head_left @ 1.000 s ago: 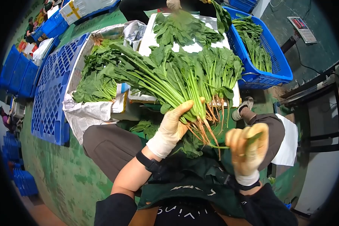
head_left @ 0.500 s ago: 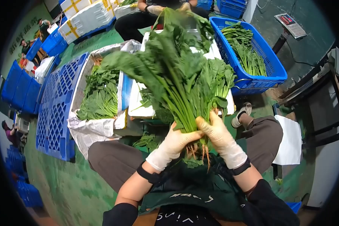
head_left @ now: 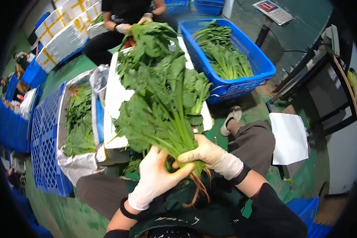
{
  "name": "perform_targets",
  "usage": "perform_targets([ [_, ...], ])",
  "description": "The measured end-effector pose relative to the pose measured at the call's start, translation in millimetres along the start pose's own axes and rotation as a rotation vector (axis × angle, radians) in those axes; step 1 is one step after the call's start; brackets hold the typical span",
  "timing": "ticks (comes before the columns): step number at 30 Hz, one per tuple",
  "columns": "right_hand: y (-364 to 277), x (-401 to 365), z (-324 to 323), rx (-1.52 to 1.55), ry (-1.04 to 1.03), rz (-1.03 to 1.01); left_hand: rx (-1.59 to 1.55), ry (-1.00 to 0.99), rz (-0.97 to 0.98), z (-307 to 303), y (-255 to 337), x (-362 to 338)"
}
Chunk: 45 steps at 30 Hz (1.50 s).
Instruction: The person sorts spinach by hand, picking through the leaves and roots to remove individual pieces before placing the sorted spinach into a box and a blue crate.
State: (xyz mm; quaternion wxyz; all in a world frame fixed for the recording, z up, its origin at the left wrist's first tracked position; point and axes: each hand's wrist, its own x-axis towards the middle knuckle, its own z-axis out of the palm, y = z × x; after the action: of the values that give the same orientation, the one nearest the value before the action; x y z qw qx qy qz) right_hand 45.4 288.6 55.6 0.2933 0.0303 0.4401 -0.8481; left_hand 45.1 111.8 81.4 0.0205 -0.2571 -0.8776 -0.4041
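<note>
A leafy green bunch (head_left: pixel 162 115) with pinkish roots at its lower end is held over my lap, its leaves pointing away from me. My right hand (head_left: pixel 212 156), in a pale glove, is closed round the stems, with the thumb across them. Just left of the stems is my left hand (head_left: pixel 156 178), also gloved, its thumb spread from its fingers and its fingertips near the lower leaves. Beyond the bunch, more greens (head_left: pixel 198 87) rest on a white foam box (head_left: pixel 119 99).
A blue basket (head_left: pixel 242 83) of greens stands at the back right, near a scale (head_left: pixel 273 12). Opposite sits a co-worker (head_left: pixel 127 12), gloved hands on greens. To the left are a lined box (head_left: pixel 79 162) of greens and a blue pallet (head_left: pixel 45 139).
The view has shifted, so surroundings appear further left. The bunch has tilted left and lower. My left hand's thumb has come off the stems, while my right hand keeps hold of them.
</note>
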Motion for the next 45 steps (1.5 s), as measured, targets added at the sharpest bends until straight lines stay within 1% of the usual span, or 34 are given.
perform_targets([
  [2, -6.7, -6.5, -8.8, 0.102, -0.009, -0.078, -0.049, -0.022, -0.165, -2.2, 2.1, 0.9],
  [3, -21.1, -16.3, -15.0, 0.156, -0.095, 0.016, -0.140, 0.062, -0.089, -0.7, -1.0, 4.9],
  [4, -35.1, -25.7, -22.0, 0.156, -0.077, 0.002, -0.229, 0.149, -0.020, 0.4, -4.0, 9.1],
  [6, -66.2, -43.1, -36.5, 0.061, 0.082, -0.030, -0.256, 0.184, -0.113, -4.0, 0.1, 13.7],
  [7, -89.6, -51.2, -41.0, 0.007, 0.146, -0.119, -0.285, 0.184, -0.102, -3.7, -12.1, 11.9],
  [10, -167.8, -61.4, -80.5, -0.212, 0.331, -0.367, -0.294, 0.206, -0.217, -2.8, -30.6, 6.5],
  [11, -197.7, -61.8, -89.2, -0.454, 0.417, -0.479, -0.316, 0.229, -0.265, -0.3, -37.0, 3.8],
  [12, -221.3, -51.3, -107.0, -0.654, 0.603, -0.685, -0.318, 0.235, -0.274, 1.6, -40.4, 2.0],
  [14, -279.4, -37.8, -170.1, -1.023, 0.914, -0.680, -0.294, 0.285, -0.326, 4.5, -45.1, 1.4],
  [16, -313.4, -19.3, -201.4, -1.276, 1.194, -0.863, -0.280, 0.295, -0.353, 6.4, -48.8, 2.0],
  [17, -325.9, -9.4, -226.2, -1.282, 1.183, -0.865, -0.260, 0.311, -0.362, 7.0, -52.5, 1.6],
  [19, -338.6, 15.5, -279.5, -1.602, 1.556, -0.855, -0.247, 0.351, -0.400, 8.7, -55.8, 2.5],
  [20, -335.6, 26.2, -292.3, -1.541, 1.572, -0.650, -0.220, 0.368, -0.395, 9.4, -60.1, 1.9],
  [22, -316.3, 45.6, -331.6, -1.617, 1.571, -0.364, -0.205, 0.395, -0.421, 8.8, -63.5, 3.1],
  [24, -282.9, 56.0, -411.3, -1.686, 1.383, 0.226, -0.221, 0.415, -0.453, 8.8, -59.3, 5.7],
  [26, -248.6, 59.3, -425.2, -2.060, 1.264, 0.717, -0.228, 0.431, -0.470, 6.5, -60.1, 7.0],
  [27, -252.5, 59.5, -423.1, -2.060, 1.258, 0.714, -0.201, 0.422, -0.450, 5.9, -61.8, 5.2],
  [29, -264.6, 49.0, -414.6, -1.760, 1.063, 0.555, -0.173, 0.403, -0.433, 3.7, -59.8, 1.1],
  [30, -265.0, 42.0, -412.2, -1.753, 1.111, 0.286, -0.199, 0.400, -0.444, 2.3, -56.9, 2.7],
  [32, -270.3, 30.7, -404.9, -1.726, 1.108, -0.119, -0.230, 0.394, -0.457, -1.0, -53.8, 4.0],
  [34, -271.4, 17.2, -369.4, -1.494, 1.054, -0.316, -0.196, 0.410, -0.396, -3.8, -56.5, -1.6],
  [35, -267.2, 7.6, -331.8, -1.474, 0.966, -0.386, -0.183, 0.421, -0.358, -4.5, -61.7, -6.6],
  [36, -259.5, 0.4, -303.9, -1.410, 0.892, -0.454, -0.160, 0.411, -0.358, -8.4, -57.1, -7.0],
  [37, -250.8, -7.8, -272.7, -1.382, 0.802, -0.454, -0.118, 0.399, -0.343, -12.5, -53.7, -6.8],
  [38, -239.2, -17.2, -214.0, -1.257, 0.781, -0.280, -0.155, 0.412, -0.376, -15.2, -52.6, -10.6],
  [39, -225.1, -23.1, -182.5, -1.214, 0.697, -0.228, -0.161, 0.410, -0.381, -19.0, -53.3, -14.8],
  [40, -212.2, -29.3, -155.4, -1.217, 0.556, -0.174, -0.171, 0.408, -0.337, -22.2, -59.1, -19.7],
  [41, -196.5, -36.2, -115.3, -1.158, 0.467, -0.079, -0.180, 0.401, -0.360, -26.5, -62.1, -23.8],
  [42, -185.2, -45.2, -84.2, -1.087, 0.296, 0.016, -0.174, 0.393, -0.376, -31.3, -65.4, -26.0],
  [43, -170.3, -51.0, -53.5, -1.170, 0.220, 0.010, -0.239, 0.405, -0.424, -33.9, -70.4, -27.8],
  [44, -159.4, -58.4, -33.4, -1.187, 0.098, 0.030, -0.345, 0.405, -0.527, -35.6, -79.7, -31.2],
  [45, -154.5, -60.7, -10.7, -1.486, -0.128, -0.041, -0.409, 0.340, -0.621, -42.4, -84.4, -32.0],
])
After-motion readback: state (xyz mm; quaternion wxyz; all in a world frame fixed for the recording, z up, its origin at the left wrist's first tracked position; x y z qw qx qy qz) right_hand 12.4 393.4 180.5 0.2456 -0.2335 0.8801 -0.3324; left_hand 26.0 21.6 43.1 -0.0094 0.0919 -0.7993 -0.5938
